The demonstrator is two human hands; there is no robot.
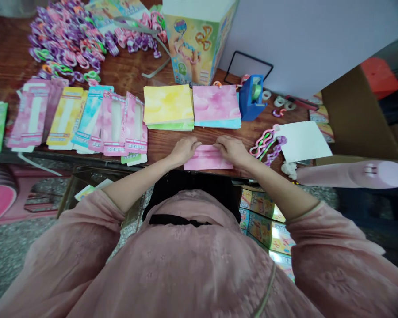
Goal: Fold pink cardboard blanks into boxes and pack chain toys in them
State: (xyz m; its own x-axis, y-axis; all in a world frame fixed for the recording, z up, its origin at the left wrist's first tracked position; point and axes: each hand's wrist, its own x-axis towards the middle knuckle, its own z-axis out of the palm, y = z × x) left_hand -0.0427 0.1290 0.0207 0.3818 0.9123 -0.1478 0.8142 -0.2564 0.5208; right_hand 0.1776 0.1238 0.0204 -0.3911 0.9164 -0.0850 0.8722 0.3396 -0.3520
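Note:
A pink paper card [207,160] lies at the near edge of the wooden table [129,77]. My left hand [185,150] pinches its upper left edge with curled fingers. My right hand [230,149] presses and grips its upper right edge, fingers closed on it. Just beyond the hands lie a yellow card stack [168,106] and a pink card stack [216,104]. A bundle of coloured plastic chain links [268,145] lies right of my right hand.
Folded window boxes [86,119] line the left side. A heap of plastic links [69,39] and a printed carton [194,44] stand at the back. A blue tape dispenser [252,97], a white sheet [303,141], a cardboard box [354,115] and a pink tube [351,173] sit right.

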